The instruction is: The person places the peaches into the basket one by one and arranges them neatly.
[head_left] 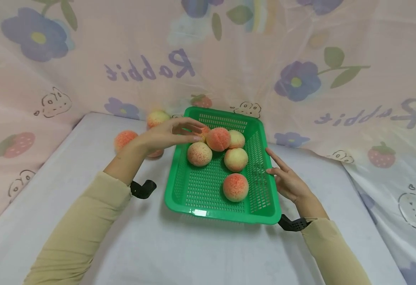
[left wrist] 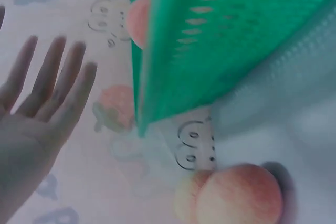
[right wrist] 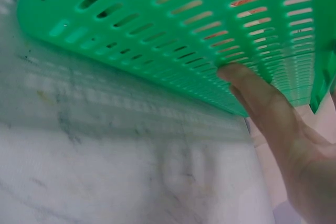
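A green plastic basket (head_left: 222,218) stands on the table with several peaches inside, one red-orange peach (head_left: 235,187) lying near its front. My left hand (head_left: 170,132) reaches over the basket's left rim, its fingers extended above a speckled pale peach (head_left: 199,154). In the left wrist view, that left hand (left wrist: 39,98) shows spread, nearly straight fingers with nothing held. On the other side, my right hand (head_left: 291,180) touches the basket's right side at the rim. The right wrist view shows straight fingers (right wrist: 252,90) against the slotted outer wall.
Left of the basket lie more peaches: an orange one (head_left: 125,140), a yellowish one (head_left: 158,118) and one partly hidden under my left wrist. A printed cloth (head_left: 229,67) hangs behind the white table (head_left: 208,257).
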A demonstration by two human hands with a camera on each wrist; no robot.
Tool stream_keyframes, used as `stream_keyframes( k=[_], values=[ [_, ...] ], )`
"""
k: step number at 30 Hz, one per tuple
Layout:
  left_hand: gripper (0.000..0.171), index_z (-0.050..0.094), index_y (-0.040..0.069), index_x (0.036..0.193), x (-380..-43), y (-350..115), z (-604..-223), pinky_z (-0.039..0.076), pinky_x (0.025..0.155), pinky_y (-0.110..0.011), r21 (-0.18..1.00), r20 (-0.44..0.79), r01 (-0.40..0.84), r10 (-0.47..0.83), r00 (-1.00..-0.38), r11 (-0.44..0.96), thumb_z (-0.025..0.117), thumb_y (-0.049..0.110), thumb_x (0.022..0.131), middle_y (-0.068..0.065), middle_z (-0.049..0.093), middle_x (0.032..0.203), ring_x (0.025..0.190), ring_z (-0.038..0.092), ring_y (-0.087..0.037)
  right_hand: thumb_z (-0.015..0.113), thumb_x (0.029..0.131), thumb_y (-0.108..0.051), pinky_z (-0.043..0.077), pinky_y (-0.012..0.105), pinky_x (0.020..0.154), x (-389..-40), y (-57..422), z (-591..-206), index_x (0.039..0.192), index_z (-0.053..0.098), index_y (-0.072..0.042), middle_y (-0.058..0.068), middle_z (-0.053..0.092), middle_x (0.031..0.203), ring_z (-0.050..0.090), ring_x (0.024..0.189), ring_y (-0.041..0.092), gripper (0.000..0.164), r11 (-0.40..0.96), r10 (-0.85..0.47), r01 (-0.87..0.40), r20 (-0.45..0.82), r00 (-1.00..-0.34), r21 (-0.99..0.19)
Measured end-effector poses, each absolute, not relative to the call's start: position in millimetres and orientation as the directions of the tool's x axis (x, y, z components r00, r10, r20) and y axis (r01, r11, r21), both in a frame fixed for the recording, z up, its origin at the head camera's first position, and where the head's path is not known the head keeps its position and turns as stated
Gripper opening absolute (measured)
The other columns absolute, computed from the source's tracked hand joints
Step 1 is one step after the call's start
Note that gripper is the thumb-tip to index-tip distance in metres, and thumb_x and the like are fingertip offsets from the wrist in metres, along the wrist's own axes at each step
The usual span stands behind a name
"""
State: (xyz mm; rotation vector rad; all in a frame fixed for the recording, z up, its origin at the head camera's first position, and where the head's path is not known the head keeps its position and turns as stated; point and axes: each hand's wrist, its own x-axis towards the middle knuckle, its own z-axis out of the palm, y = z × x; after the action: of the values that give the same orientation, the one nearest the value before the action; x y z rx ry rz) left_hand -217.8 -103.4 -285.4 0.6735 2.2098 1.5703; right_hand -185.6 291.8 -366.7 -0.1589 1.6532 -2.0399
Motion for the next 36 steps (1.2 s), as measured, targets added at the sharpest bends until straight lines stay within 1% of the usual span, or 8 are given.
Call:
stream_keyframes(
  k=[3,6,12,17,22,27,29,36],
  values=[
    [0.042,0.055,0.017,0.132,-217.2,-112.8,-292.2,0.037,0.106,-0.046,0.947,0.008,0.153,0.454,-0.891,0.283,0.064,0.027,0.093,-0.004,0.054,0.136,0.126,0.050,-0.022,0.037,0.102,-0.001,0.053,0.024,0.072,-185.3,292.1,-367.6,0.154,0.006,-0.037,0.016,-0.005,0.154,0.063,0.079,0.010,0.071,-0.136,-0.455,0.308,-0.217,-0.864,-0.942],
    [0.044,0.054,0.013,0.134,-218.3,-122.9,-299.6,0.032,0.109,-0.049,0.940,0.028,0.144,0.352,-0.935,0.309,0.062,0.028,0.094,-0.007,0.050,0.140,0.132,0.043,-0.026,0.037,0.102,-0.001,0.053,0.024,0.071,-185.7,292.6,-368.1,0.154,0.007,-0.038,0.013,0.000,0.152,0.064,0.079,0.010,0.071,-0.138,-0.462,0.301,-0.208,-0.862,-0.943],
    [0.043,0.055,0.006,0.132,-221.8,-140.8,-316.8,0.028,0.111,-0.053,0.907,0.022,0.107,0.209,-0.978,0.407,0.062,0.024,0.094,-0.012,0.045,0.144,0.137,0.036,-0.033,0.036,0.102,0.000,0.054,0.026,0.073,-186.2,290.7,-368.5,0.154,0.009,-0.038,0.007,0.020,0.143,0.064,0.082,0.012,0.070,-0.141,-0.464,0.302,-0.207,-0.862,-0.943],
    [0.049,0.050,0.001,0.136,-227.2,-150.7,-335.3,0.026,0.113,-0.050,0.875,0.008,0.086,0.165,-0.986,0.476,0.063,0.018,0.092,-0.018,0.041,0.145,0.137,0.035,-0.034,0.035,0.102,0.001,0.054,0.026,0.073,-186.2,290.8,-368.8,0.154,0.007,-0.037,0.006,0.031,0.137,0.065,0.083,0.012,0.071,-0.148,-0.475,0.303,-0.201,-0.857,-0.941],
    [0.057,0.047,-0.002,0.137,-231.6,-151.9,-349.6,0.024,0.114,-0.049,0.828,0.048,0.123,0.148,-0.988,0.548,0.066,0.013,0.086,-0.023,0.041,0.143,0.136,0.033,-0.037,0.036,0.101,0.001,0.054,0.026,0.074,-186.4,292.3,-368.3,0.154,0.007,-0.036,0.006,0.029,0.137,0.064,0.084,0.012,0.071,-0.156,-0.469,0.304,-0.201,-0.860,-0.940],
    [0.067,0.042,-0.004,0.139,-234.3,-148.9,-357.7,0.033,0.106,-0.052,0.762,0.028,0.113,0.142,-0.989,0.638,0.069,0.014,0.081,-0.029,0.044,0.136,0.123,0.041,-0.040,0.036,0.101,0.001,0.054,0.027,0.076,-186.2,293.4,-367.6,0.155,0.006,-0.035,0.006,0.026,0.138,0.064,0.087,0.013,0.072,-0.156,-0.469,0.308,-0.204,-0.859,-0.939],
    [0.070,0.041,-0.004,0.141,-234.9,-147.2,-359.2,0.034,0.105,-0.052,0.728,0.016,0.111,0.144,-0.989,0.677,0.069,0.013,0.080,-0.029,0.043,0.135,0.122,0.042,-0.040,0.036,0.101,0.002,0.054,0.027,0.076,-186.1,293.8,-367.9,0.155,0.005,-0.035,0.006,0.027,0.138,0.064,0.089,0.013,0.072,-0.161,-0.473,0.302,-0.195,-0.859,-0.940],
    [0.066,0.045,-0.007,0.136,-231.2,-141.9,-358.5,0.029,0.104,-0.057,0.579,-0.003,0.096,0.120,-0.993,0.810,0.067,0.015,0.078,-0.033,0.040,0.136,0.124,0.035,-0.048,0.035,0.101,0.002,0.055,0.028,0.076,-187.2,293.3,-369.4,0.155,0.006,-0.035,0.006,0.035,0.136,0.066,0.089,0.014,0.071,-0.181,-0.485,0.294,-0.175,-0.857,-0.939]
  ],
)
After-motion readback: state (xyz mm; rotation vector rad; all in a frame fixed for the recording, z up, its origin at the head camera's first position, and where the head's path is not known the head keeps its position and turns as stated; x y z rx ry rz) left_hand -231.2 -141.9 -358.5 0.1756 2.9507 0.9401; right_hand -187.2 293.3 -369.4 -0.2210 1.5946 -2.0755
